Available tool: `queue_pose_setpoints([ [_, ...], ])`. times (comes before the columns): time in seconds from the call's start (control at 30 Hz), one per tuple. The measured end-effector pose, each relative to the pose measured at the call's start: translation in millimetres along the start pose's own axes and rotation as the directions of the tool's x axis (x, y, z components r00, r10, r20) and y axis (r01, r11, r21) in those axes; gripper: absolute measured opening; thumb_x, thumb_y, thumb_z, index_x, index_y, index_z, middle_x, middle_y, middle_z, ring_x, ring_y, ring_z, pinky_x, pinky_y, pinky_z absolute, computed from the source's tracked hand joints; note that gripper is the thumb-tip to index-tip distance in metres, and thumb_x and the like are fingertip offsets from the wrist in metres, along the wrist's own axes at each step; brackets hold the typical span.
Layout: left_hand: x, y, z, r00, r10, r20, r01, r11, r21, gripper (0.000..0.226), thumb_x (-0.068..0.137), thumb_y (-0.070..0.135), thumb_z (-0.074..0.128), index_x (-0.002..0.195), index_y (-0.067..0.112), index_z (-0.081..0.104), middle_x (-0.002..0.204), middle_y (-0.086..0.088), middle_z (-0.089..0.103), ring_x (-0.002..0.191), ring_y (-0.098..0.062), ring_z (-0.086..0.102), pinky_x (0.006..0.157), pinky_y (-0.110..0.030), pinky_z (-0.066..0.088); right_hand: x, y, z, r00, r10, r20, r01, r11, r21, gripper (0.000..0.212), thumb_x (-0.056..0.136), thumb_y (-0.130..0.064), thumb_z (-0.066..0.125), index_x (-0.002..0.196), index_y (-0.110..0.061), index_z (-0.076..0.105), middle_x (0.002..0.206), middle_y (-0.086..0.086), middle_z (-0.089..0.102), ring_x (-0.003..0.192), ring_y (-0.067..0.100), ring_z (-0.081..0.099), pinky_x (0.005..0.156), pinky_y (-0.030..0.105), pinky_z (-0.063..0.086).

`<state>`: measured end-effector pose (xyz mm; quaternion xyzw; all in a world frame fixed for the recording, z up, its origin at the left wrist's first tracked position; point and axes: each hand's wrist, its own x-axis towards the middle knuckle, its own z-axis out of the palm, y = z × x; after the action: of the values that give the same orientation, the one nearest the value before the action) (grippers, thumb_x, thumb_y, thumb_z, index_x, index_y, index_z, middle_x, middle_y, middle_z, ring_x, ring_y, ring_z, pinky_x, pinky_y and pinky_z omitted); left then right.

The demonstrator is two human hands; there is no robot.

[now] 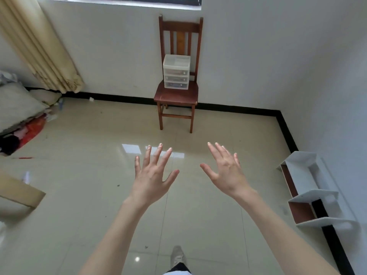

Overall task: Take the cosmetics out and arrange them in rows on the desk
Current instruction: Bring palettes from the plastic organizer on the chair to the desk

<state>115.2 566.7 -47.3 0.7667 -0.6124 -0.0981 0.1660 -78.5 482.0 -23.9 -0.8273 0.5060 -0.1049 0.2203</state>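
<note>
A brown wooden chair [176, 94] stands against the white wall, its 4 legs on the glossy beige tiled floor [83, 139]. A cream curtain [37, 46] hangs at the far left above a heap of pillows and clothes [21, 116] (some red fabric among them). A white zigzag shelf unit [309, 187] lies along the right wall. A tan board [19, 191] juts in at the left edge.

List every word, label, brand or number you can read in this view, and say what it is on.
No text reads clearly anywhere in this view.
Drawer unit on the chair: dark smudges show through the three drawer fronts, too small and blurred to read.
Red bag on the floor at left: no legible print.
Both the left hand and right hand are empty, showing nothing written.
</note>
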Motion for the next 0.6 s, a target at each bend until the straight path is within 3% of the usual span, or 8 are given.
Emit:
queue_pose_setpoints([
  [0.13, 77, -17, -12, 1.000, 0.016, 0.025, -0.016, 1.000, 0.019, 0.064, 0.091, 0.055, 0.034, 0.147, 0.035, 0.010, 0.157, 0.006, 0.001, 0.143, -0.016, -0.015, 0.114, -0.047, -0.010, 76, -3, -8, 1.000, -0.001, -0.026, 0.001, 1.000, -0.010, 0.066, 0.093, -0.048, 0.044, 0.149, -0.027, 0.014, 0.157, 0.002, 0.014, 0.145, 0.016, 0.008, 0.116, 0.041, -0.002],
  [0.5, 264, -54, 4, 0.995, -0.028, 0.092, 0.022, 0.998, 0.060, 0.064, 0.092, 0.055, 0.032, 0.147, 0.035, 0.006, 0.157, 0.005, -0.001, 0.143, -0.018, -0.016, 0.113, -0.048, -0.009, 281, 15, -16, 0.999, -0.026, 0.019, 0.026, 1.000, -0.001, 0.066, 0.094, -0.047, 0.044, 0.149, -0.027, 0.014, 0.157, 0.003, 0.013, 0.145, 0.016, 0.006, 0.117, 0.042, -0.002],
  [0.6, 331, -55, 3, 0.996, -0.036, 0.075, 0.030, 0.996, 0.081, 0.069, 0.088, 0.064, 0.024, 0.147, 0.034, 0.007, 0.157, 0.004, 0.000, 0.143, -0.019, -0.015, 0.114, -0.050, -0.008, 344, 26, -28, 0.998, -0.051, 0.023, 0.051, 0.999, 0.009, 0.066, 0.094, -0.046, 0.044, 0.149, -0.027, 0.013, 0.158, 0.003, 0.012, 0.146, 0.015, 0.005, 0.117, 0.041, -0.003],
])
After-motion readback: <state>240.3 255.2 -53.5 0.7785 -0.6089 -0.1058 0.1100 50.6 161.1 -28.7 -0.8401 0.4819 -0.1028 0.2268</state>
